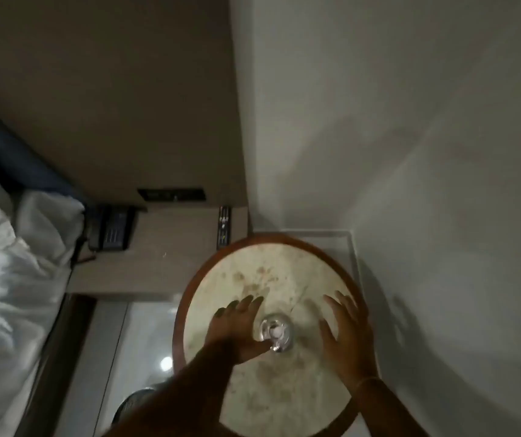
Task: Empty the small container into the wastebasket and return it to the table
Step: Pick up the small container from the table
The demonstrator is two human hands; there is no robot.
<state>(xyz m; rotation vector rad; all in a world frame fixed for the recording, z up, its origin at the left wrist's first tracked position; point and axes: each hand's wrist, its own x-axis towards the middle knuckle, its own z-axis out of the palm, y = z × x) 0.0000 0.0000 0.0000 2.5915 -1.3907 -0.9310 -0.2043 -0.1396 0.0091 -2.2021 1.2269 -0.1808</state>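
A small clear glass container (pixel 275 333) with something white inside stands on the round table (pixel 284 266), which has a pale marble top and a brown wooden rim. My left hand (pixel 237 326) is spread right beside the container on its left, thumb touching or nearly touching its near side. My right hand (pixel 342 334) hovers open on the container's right, a short gap away, fingers apart. A dark mesh wastebasket (pixel 134 402) stands on the floor at the table's lower left, partly hidden by my left forearm.
A bedside shelf (pixel 158 263) with a black telephone (pixel 111 231) and a remote (pixel 223 227) lies left of the table. A bed with white linen (pixel 7 279) fills the far left. White walls close in behind and to the right. Glossy floor tiles (pixel 145 342) lie between bed and table.
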